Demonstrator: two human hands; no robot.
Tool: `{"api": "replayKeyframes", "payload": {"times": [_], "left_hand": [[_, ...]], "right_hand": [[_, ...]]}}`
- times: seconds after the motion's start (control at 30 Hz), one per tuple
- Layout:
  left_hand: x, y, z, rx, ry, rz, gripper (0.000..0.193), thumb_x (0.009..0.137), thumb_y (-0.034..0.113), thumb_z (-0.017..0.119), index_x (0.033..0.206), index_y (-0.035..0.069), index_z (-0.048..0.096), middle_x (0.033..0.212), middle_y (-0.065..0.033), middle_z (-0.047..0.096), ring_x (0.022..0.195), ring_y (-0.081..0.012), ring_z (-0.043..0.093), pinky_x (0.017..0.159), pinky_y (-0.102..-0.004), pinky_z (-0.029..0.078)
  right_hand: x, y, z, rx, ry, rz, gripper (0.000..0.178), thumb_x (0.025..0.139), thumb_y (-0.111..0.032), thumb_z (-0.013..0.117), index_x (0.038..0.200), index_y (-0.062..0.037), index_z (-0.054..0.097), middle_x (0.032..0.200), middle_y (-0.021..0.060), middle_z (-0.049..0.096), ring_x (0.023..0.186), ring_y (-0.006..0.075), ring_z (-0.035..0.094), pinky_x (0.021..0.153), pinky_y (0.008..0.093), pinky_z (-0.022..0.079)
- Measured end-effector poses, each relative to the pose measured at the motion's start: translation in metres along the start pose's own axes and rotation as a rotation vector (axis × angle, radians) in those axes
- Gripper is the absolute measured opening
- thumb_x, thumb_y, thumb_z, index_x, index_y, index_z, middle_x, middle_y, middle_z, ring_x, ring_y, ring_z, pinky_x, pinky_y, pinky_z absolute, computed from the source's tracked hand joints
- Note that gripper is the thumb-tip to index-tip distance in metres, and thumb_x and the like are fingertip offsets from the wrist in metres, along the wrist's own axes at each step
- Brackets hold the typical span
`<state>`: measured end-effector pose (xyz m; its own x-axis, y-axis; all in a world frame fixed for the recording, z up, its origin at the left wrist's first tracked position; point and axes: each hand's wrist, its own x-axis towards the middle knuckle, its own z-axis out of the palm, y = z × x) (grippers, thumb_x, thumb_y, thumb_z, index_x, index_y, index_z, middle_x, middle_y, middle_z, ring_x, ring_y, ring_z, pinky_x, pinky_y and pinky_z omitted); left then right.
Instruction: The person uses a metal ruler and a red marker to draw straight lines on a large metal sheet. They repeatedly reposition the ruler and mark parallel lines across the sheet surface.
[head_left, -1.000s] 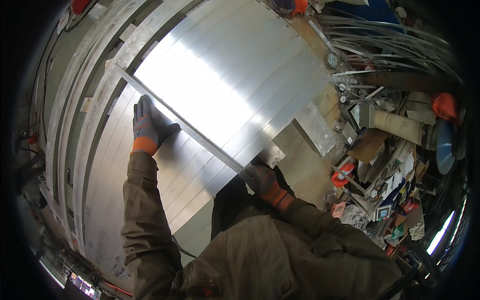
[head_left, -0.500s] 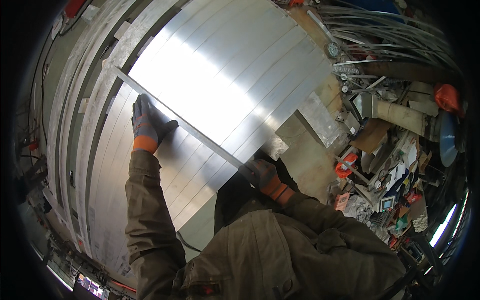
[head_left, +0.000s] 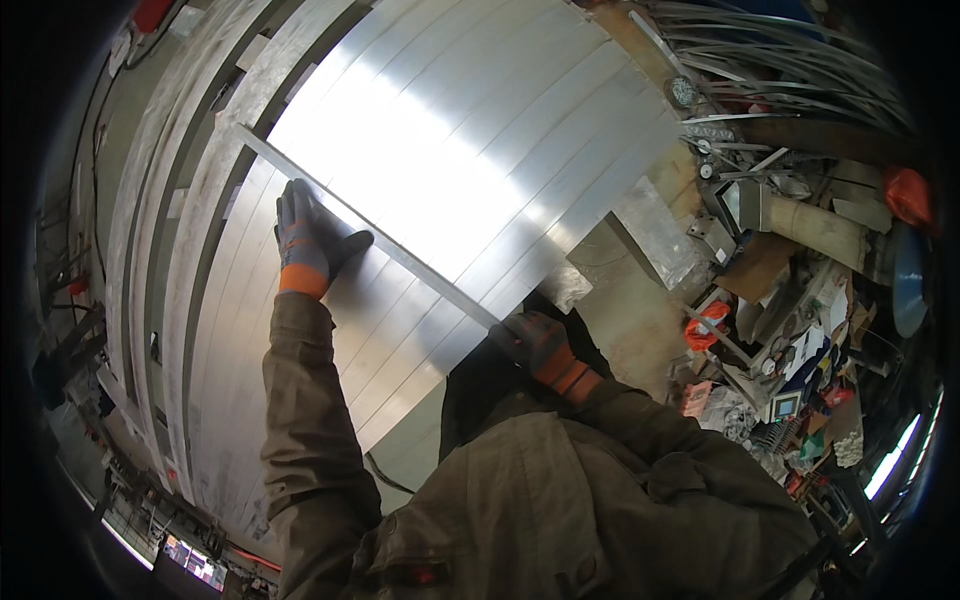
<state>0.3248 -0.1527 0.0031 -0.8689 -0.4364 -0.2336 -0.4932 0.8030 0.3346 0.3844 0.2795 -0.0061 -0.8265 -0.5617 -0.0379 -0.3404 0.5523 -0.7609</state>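
A long, narrow metal bar (head_left: 405, 258) lies slantwise across several shiny metal planks (head_left: 565, 120) set side by side. My left hand (head_left: 312, 238), in a grey and orange work glove, lies on the planks at the bar's near side. Its fingers are stretched out along the bar and its thumb is spread to the right. At the bar's near right end, close to my body, my right hand (head_left: 538, 348) in a matching glove has its fingers curled round the end. The tips of those fingers are partly hidden.
Long metal beams (head_left: 205, 215) run along the left of the planks. On the right lies a cluttered heap with cardboard (head_left: 755, 268), an orange-red bag (head_left: 707, 326) and scrap pieces. A bundle of thin strips (head_left: 790, 50) spreads at the far right. A flat sheet (head_left: 650, 235) sits beside the planks.
The whole view has shifted a little, so the scene sits slightly further right. Both hands keep about the same places on the bar and planks.
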Motion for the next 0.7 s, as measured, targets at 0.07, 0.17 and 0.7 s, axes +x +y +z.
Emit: {"api": "replayKeyframes", "payload": {"times": [0.07,0.17,0.7], "left_hand": [[-0.0006,0.0016,0.001,0.028,0.014,0.0,0.151,0.063,0.034,0.116,0.18,-0.008,0.03,0.18,-0.0303,0.041,0.167,-0.0455,0.041,0.139,-0.051,0.04],[-0.0003,0.0044,0.0007,0.061,-0.001,-0.032,0.151,0.063,0.034,0.116,0.18,-0.008,0.03,0.179,-0.0299,0.041,0.166,-0.0453,0.041,0.139,-0.0505,0.04],[0.002,0.0023,0.0015,0.049,-0.019,-0.037,0.15,0.063,0.032,0.115,0.18,-0.008,0.029,0.179,-0.0291,0.038,0.167,-0.0443,0.039,0.141,-0.0496,0.039]], "right_hand": [[-0.0006,-0.0001,-0.0001,0.013,0.017,-0.007,0.021,0.1,-0.023,0.088,0.087,-0.0151,0.075,0.073,0.0058,0.068,0.068,0.0293,0.07,0.061,0.0445,0.057],[-0.0008,0.0002,0.0014,0.027,0.026,0.008,0.022,0.1,-0.022,0.088,0.086,-0.0151,0.073,0.074,0.0054,0.068,0.067,0.029,0.069,0.06,0.0443,0.057],[-0.0019,0.0091,0.0074,-0.017,0.035,-0.079,0.026,0.099,-0.023,0.089,0.083,-0.0157,0.07,0.072,0.006,0.064,0.065,0.0293,0.069,0.058,0.0436,0.056]]}}
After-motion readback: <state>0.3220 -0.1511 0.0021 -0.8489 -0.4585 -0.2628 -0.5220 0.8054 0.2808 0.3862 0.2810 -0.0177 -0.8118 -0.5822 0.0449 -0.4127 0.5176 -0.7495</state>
